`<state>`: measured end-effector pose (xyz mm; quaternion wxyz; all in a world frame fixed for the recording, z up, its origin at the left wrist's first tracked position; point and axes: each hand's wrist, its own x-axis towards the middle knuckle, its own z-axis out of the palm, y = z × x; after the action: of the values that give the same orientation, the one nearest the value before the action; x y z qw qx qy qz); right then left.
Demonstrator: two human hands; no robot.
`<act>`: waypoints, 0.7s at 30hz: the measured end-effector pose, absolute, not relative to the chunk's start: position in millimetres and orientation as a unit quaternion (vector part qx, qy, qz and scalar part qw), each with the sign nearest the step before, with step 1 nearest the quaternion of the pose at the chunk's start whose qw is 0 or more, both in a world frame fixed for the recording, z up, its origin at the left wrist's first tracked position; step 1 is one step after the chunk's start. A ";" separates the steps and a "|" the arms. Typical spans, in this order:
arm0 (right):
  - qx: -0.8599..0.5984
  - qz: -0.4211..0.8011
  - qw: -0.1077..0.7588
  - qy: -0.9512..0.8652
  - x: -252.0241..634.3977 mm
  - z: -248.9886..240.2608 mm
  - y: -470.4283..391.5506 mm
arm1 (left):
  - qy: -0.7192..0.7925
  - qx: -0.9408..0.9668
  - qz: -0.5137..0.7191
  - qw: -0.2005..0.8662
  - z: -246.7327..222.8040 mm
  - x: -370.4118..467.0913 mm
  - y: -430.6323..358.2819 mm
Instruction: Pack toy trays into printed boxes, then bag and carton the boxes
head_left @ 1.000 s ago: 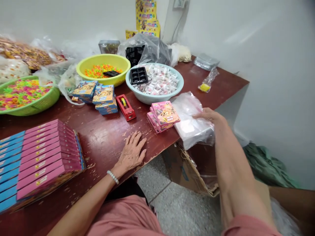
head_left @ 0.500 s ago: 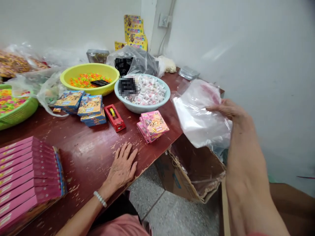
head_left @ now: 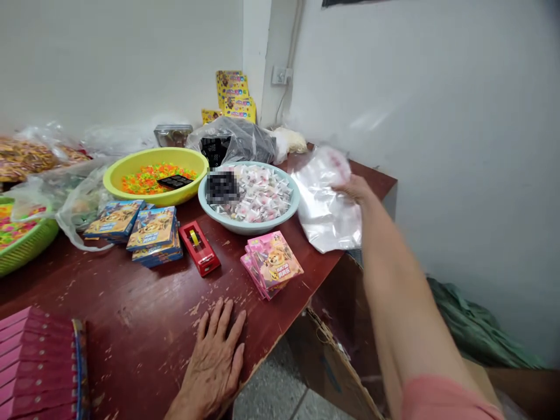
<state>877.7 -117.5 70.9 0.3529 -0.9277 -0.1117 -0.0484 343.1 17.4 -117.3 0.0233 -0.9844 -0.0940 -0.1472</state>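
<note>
Two hands are in view. The left hand (head_left: 214, 361) lies palm down, fingers spread, at the lower centre of the frame on the red-brown bench (head_left: 144, 315), holding nothing. The right hand (head_left: 355, 189), right of centre, grips clear plastic bags (head_left: 326, 216) by their right side; how many sheets are in the bunch cannot be told. They are just right of the pale blue bowl, by the bench's right edge.

Three round containers are on the bench: one yellow bowl (head_left: 114, 178) left of upper centre, with one black tray (head_left: 175, 182) in it; one pale blue bowl (head_left: 249, 227) at the centre, full of small wrapped pieces (head_left: 266, 195) too many to count; and one green basket (head_left: 35, 248), cut by the left edge.

Before the bowls stand two stacks of blue boxes (head_left: 153, 227), one red tape dispenser (head_left: 205, 256), and one stack of at least three pink boxes (head_left: 277, 259). One row of pink cartons (head_left: 41, 361) fills the lower left corner, cut by the frame.
</note>
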 end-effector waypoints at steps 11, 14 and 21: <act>-0.969 0.003 0.237 -0.065 814.1 -69.5 -57.2 | -0.084 -0.987 -0.129 0.035 -116.7 342.6 21.1; -0.970 0.018 0.241 -0.039 813.0 -67.3 -64.1 | -0.085 -0.988 -0.124 0.027 -115.4 342.3 20.2; -0.957 0.027 0.285 -0.058 817.9 -41.0 -68.3 | -0.088 -0.987 -0.132 0.016 -116.3 343.6 21.3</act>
<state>817.9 -68.3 -41.0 0.2846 -0.9565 -0.0576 0.0269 343.6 21.3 -116.3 0.0161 -0.9872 -0.0876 -0.1321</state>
